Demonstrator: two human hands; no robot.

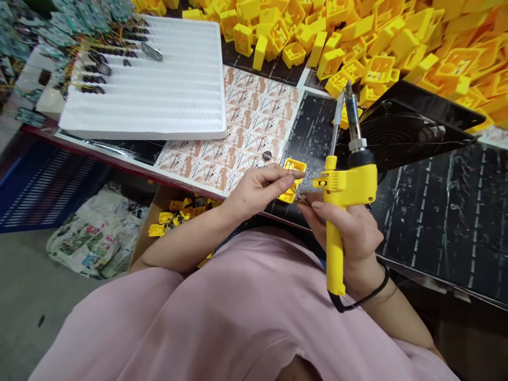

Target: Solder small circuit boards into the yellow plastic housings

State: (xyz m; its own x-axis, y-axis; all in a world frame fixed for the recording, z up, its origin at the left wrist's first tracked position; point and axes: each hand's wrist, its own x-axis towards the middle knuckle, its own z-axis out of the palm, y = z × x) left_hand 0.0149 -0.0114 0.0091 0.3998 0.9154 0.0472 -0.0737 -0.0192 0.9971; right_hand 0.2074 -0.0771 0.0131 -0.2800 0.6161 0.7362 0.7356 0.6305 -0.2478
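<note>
At the red edge of the workbench [119,165], two hands work over one housing:
- The left hand [257,190] pinches one thin wire [292,172] between thumb and fingers, just above the housing.
- One yellow plastic housing [292,182] sits between both hands, tilted, touching the left fingertips.
- The right hand [349,233] closes around one yellow soldering iron [343,185], tip up.
- One round metal disc [266,155] lies on one sheet of printed labels [254,121], just beyond the left hand.
- One white foam tray [143,79] lies beyond the sheet.
- Yellow housings, too many to count, are heaped at the far side [357,42]; more lie in one cardboard box [159,211].
- One black fan [408,127] stands beside the iron.
</note>
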